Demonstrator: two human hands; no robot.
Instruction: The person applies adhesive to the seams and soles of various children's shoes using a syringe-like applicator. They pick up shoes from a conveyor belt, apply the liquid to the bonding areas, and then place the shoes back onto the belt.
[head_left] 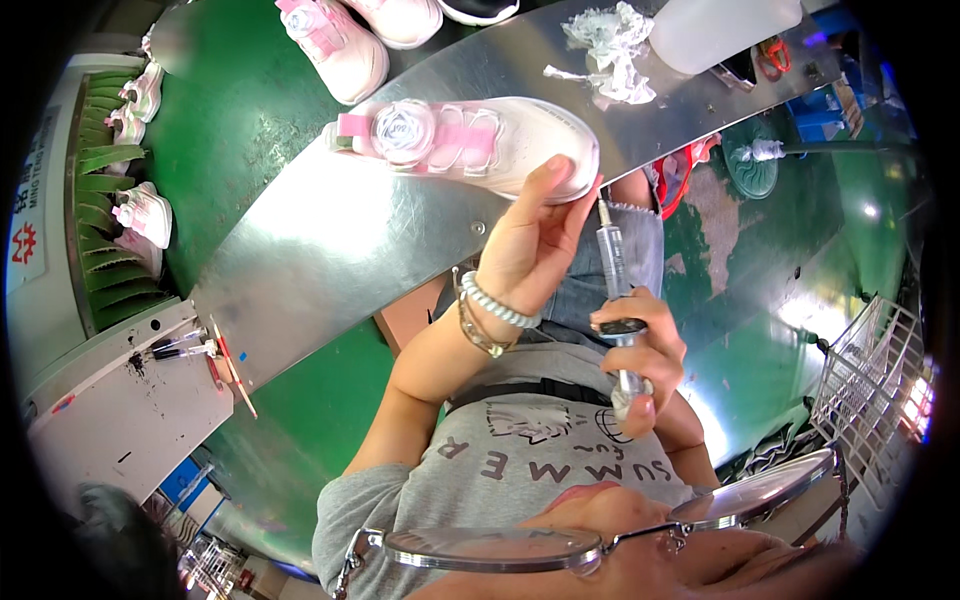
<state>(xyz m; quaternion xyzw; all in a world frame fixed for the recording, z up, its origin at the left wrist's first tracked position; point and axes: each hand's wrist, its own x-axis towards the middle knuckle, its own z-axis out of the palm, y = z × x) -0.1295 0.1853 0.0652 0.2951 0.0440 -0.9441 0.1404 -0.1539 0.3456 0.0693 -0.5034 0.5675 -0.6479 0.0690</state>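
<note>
A white and pink sneaker (545, 125) is held above the metal table by its toe, in the grip of my left hand (530, 245). The thumb lies on top of the toe and the fingers go underneath. On the shoe's pink tongue sits a round whitish rosette (403, 130). My right hand (645, 350) is closed round a clear syringe (612, 255) with a black finger flange. Its thin tip points up at the sole edge by the toe; whether it touches cannot be made out.
More pink and white sneakers (335, 50) stand at the table's far side. Crumpled white tissue (612, 50), a translucent plastic container (720, 30) and red-handled scissors (773, 58) lie at the far right. At left, shoes (145, 213) sit on a green-finned conveyor (110, 265). A wire rack (870, 370) stands right.
</note>
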